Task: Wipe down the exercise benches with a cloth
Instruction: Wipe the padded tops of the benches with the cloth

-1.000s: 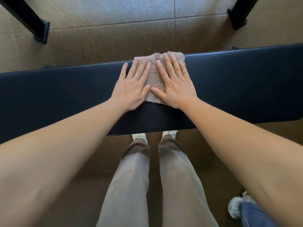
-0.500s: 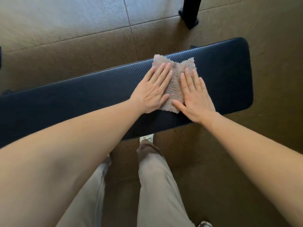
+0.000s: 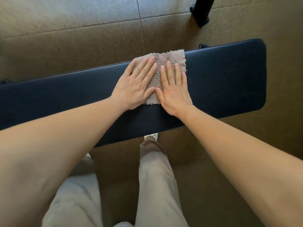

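Note:
A long dark padded exercise bench (image 3: 229, 82) runs across the view, its rounded right end in sight. A fluffy beige cloth (image 3: 173, 58) lies spread on the pad, its far edge reaching the bench's back edge. My left hand (image 3: 136, 84) presses flat on the cloth's left half, fingers straight. My right hand (image 3: 174, 89) presses flat on its right half, thumb touching the left thumb. Both palms cover much of the cloth.
The floor (image 3: 82, 38) is brown rubber tiling with seams. A black equipment post (image 3: 202, 12) stands on it beyond the bench at the upper right. My legs in beige trousers (image 3: 155, 185) stand close to the bench's near edge.
Both hands slid the cloth rightward along the bench over the last second, and the bench's right end came into view. In the last half second the cloth also spread out flatter.

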A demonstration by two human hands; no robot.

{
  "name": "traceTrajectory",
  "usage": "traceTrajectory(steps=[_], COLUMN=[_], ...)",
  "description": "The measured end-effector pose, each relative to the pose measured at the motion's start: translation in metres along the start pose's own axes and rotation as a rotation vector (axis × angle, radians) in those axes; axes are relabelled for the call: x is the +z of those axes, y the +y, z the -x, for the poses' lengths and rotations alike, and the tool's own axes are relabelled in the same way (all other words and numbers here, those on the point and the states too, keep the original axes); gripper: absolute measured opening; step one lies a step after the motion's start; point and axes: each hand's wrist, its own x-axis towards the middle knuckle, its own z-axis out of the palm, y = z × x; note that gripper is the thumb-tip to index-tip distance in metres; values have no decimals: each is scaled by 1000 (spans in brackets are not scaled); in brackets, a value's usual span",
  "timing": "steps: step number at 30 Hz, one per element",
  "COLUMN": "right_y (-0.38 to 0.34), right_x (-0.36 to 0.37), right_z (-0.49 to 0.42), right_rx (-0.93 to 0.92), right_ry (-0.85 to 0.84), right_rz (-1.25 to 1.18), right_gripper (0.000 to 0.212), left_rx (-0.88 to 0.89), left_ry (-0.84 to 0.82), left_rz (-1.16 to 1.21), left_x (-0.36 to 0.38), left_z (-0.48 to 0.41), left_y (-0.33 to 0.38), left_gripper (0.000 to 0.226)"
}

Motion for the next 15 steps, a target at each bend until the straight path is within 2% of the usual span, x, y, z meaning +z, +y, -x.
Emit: traceTrajectory(steps=[15], right_y=[-239], right_x=[7], right_z=[-23], right_rx=[-223], right_ry=[-31], right_rz=[24], right_gripper=[78], left_rx=[-273], left_ry=[-13], left_rz=[-7], left_x=[27], left_z=[205], left_y=[-152], left_gripper=[74])
